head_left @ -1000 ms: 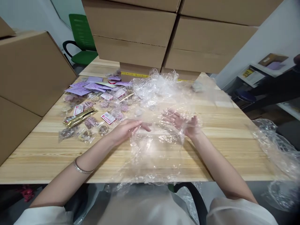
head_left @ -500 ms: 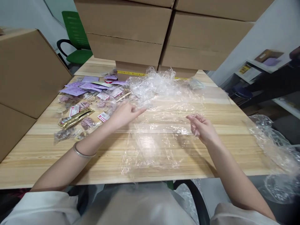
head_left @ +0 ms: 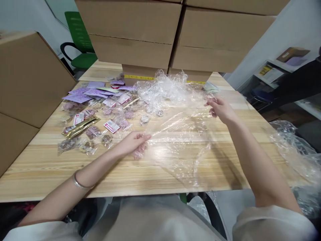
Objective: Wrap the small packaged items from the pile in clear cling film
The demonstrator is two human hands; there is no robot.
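A large sheet of clear plastic film (head_left: 183, 140) lies spread over the middle of the wooden table (head_left: 50, 167). My left hand (head_left: 132, 143) pinches its near left edge, low on the table. My right hand (head_left: 220, 107) grips the film's far right edge and holds it slightly raised, so the sheet stretches between both hands. A crumpled heap of more clear film (head_left: 165, 88) sits behind the sheet. Left of my left hand lie several small clear packets (head_left: 92, 132), a gold pouch (head_left: 81, 126) and purple cards (head_left: 85, 94).
Large cardboard boxes (head_left: 155, 36) are stacked at the table's far end, and another box (head_left: 27, 77) stands at the left. A green chair (head_left: 80, 43) is behind them. More crumpled plastic (head_left: 296, 150) hangs off the right edge. Shelving stands at the far right.
My right hand has moved away and up to the far right with the film's edge. My left hand came back toward me along the left edge. The sheet is now pulled out wider.
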